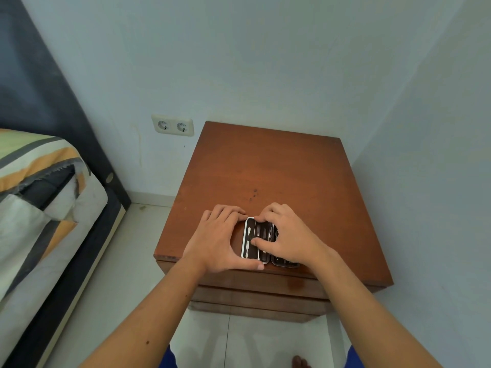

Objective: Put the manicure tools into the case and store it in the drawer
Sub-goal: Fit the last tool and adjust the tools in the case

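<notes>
A small black manicure case (251, 239) with white tool outlines lies open near the front edge of a brown wooden nightstand (279, 176). My left hand (219, 239) cups the case's left half, thumb along its front edge and fingers at its far edge. My right hand (285, 235) lies over the right half, thumb pressing on the left half's inside. Which tools sit in the case is hidden by my fingers. The nightstand's drawer fronts (255, 296) below the top look shut.
A bed (39, 208) with a striped cover and a dark headboard stands at the left. A double wall socket (172, 125) sits left of the nightstand. Walls close in behind and on the right. Pale floor tiles (127, 261) run between bed and nightstand.
</notes>
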